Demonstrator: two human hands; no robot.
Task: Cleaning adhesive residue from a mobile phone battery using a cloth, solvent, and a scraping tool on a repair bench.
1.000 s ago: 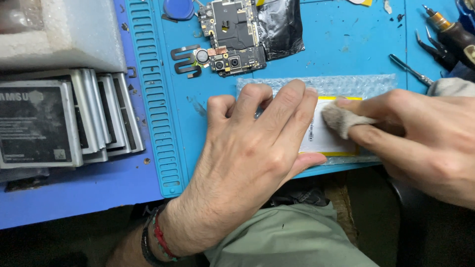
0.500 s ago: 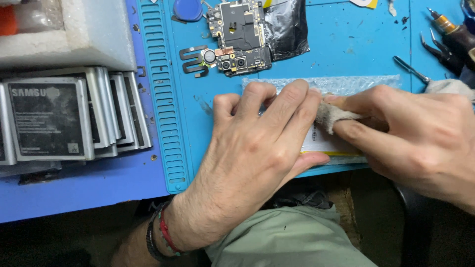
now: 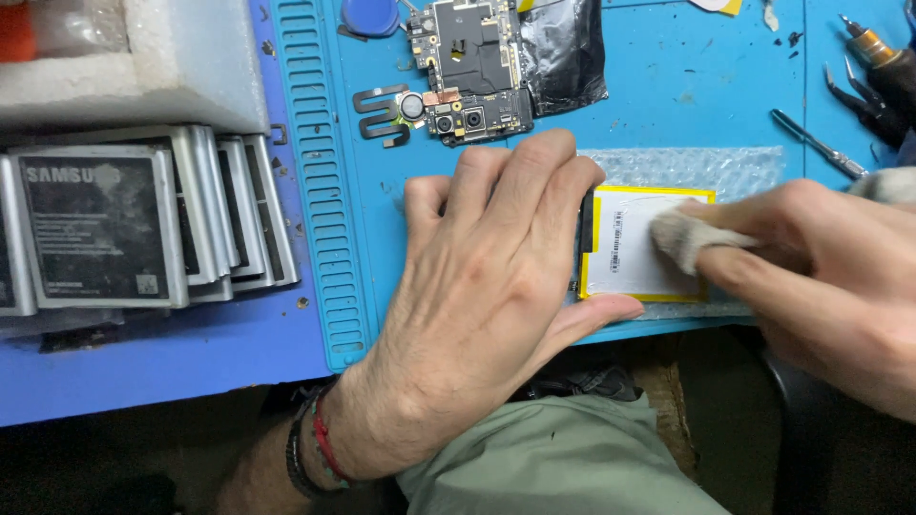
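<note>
A flat white phone battery with a yellow border lies on a strip of bubble wrap on the blue work mat. My left hand lies flat, fingers spread, over the battery's left end and holds it down. My right hand comes in from the right and presses a small whitish cloth wad onto the battery's white face. The battery's left part is hidden under my left fingers.
A bare phone circuit board and a black foil piece lie at the mat's far side. Tweezers and tools sit at the right. A row of grey phone batteries stands left, below a white foam block.
My right hand with the cloth has slid to the right across the battery, uncovering more of its white face. My left hand has stayed pressed on the left end.
</note>
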